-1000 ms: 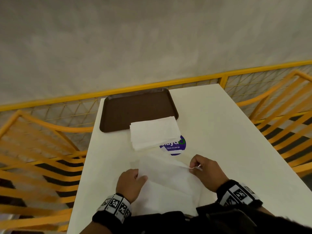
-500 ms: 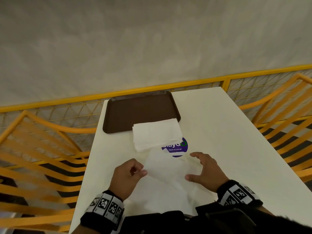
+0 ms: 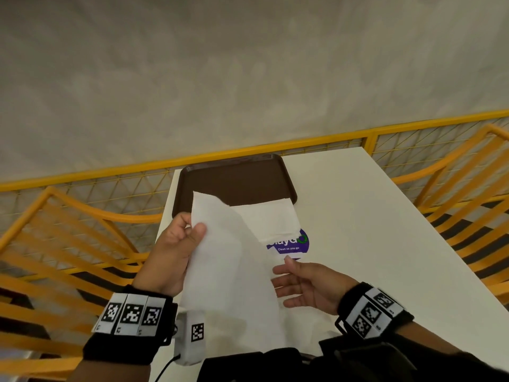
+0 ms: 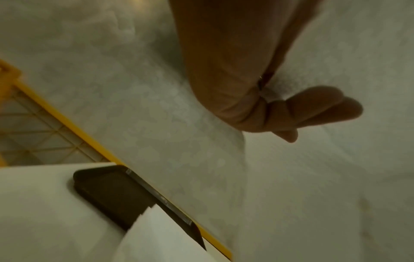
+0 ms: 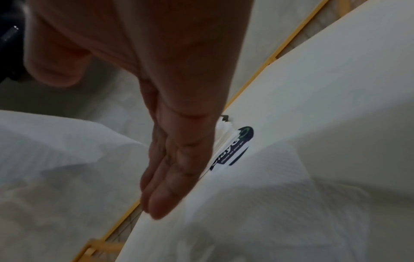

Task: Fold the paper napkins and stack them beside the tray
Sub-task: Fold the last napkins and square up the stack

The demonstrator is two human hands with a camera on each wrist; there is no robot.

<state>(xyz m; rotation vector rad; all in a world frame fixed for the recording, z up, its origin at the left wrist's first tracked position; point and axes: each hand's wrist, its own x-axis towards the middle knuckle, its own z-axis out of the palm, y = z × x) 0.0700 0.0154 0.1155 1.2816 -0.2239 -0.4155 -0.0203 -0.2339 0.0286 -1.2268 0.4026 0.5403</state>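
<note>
Grey concrete wall rises behind a yellow mesh railing [image 3: 165, 172], and my white table [image 3: 371, 230] runs up to it. From the head camera, my left hand [image 3: 172, 252] pinches the upper left edge of an unfolded paper napkin [image 3: 228, 266] between thumb and fingers, lifting it so the sheet hangs down toward my lap. My right hand [image 3: 305, 288] sits at four o'clock of that sheet, palm up, fingers straight and relaxed, tips at the napkin's right edge. At twelve o'clock lies the brown tray [image 3: 239, 180]; a stack of folded napkins [image 3: 272, 219] rests just beside its near edge, partly covering a purple round sticker [image 3: 294, 244]. Yellow slatted chairs [image 3: 68, 244] flank the table.

From the left wrist, my fingers [image 4: 313, 109] curl against the white sheet [image 4: 313, 177]; the tray [image 4: 107, 187] shows at seven o'clock.

From the right wrist, my flat fingers [image 5: 170, 177] point toward seven o'clock, holding nothing, with napkin [image 5: 56, 150] on both sides and the sticker [image 5: 237, 145] at three o'clock beside them.
</note>
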